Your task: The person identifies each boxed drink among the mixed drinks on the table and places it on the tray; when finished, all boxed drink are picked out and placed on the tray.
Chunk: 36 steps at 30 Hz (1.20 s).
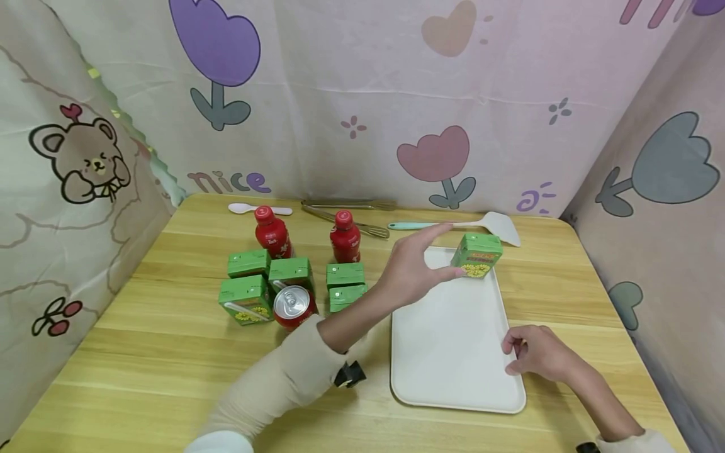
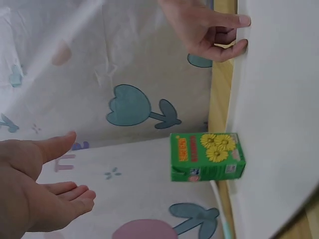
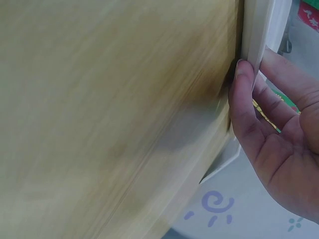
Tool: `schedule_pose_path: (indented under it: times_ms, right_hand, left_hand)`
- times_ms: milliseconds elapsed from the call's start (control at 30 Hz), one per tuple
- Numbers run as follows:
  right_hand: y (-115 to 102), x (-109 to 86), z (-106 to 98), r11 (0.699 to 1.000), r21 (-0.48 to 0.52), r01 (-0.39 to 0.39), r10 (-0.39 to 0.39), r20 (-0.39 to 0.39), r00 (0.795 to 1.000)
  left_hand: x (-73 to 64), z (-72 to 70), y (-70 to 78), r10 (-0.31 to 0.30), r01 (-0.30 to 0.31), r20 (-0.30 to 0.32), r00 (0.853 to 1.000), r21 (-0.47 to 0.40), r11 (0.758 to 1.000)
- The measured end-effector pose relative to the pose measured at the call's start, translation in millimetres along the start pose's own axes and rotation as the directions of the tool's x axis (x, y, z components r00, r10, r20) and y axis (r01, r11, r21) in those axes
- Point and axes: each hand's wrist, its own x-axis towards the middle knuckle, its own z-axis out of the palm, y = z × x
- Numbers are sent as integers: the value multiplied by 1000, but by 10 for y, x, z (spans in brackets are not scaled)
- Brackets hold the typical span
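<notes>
A green drink carton with yellow flowers (image 1: 478, 255) stands upright at the far right corner of the white tray (image 1: 453, 352). My left hand (image 1: 412, 267) is raised over the tray's far end, thumb and fingers spread apart. In the left wrist view, a gap separates that left hand (image 2: 45, 194) from the carton (image 2: 207, 157), and nothing is in its grasp. At the tray's right side, my right hand (image 1: 540, 355) pinches the rim. The right wrist view shows its thumb and fingers on either side of the tray edge (image 3: 255, 40).
Left of the tray stand several green cartons (image 1: 245, 299), a soda can (image 1: 293, 308) and two red bottles (image 1: 273, 233) (image 1: 345, 238). Along the back lie a white spoon (image 1: 260, 209), tongs (image 1: 351, 205), a whisk (image 1: 370, 231) and a spatula (image 1: 498, 226), before a curtain.
</notes>
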Motion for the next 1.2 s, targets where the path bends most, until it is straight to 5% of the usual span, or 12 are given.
schedule_pose_path:
  times_ms: [200, 467, 667, 900, 1200]
  right_hand:
    - [4, -5, -8, 1000, -9, 1, -1, 0, 1000]
    - [-7, -7, -9, 1000, -7, 14, -14, 0, 1000]
    - [-15, 2, -21, 1000, -17, 12, -12, 11, 1000]
    - [-1, 19, -11, 1000, -27, 9, -8, 11, 1000]
    - [-1, 11, -5, 1000, -19, 25, -25, 4, 1000]
  left_hand:
    - [-213, -250, -50, -37, 36, 44, 998, 26, 999]
    - [-493, -625, -276, -33, 34, -38, 999, 21, 999]
    - [-686, -832, -451, -48, 51, -27, 998, 82, 995]
    - [-859, -927, -616, -77, 79, -16, 997, 194, 978]
    - [-947, -924, -744, -103, 102, -8, 995, 221, 970]
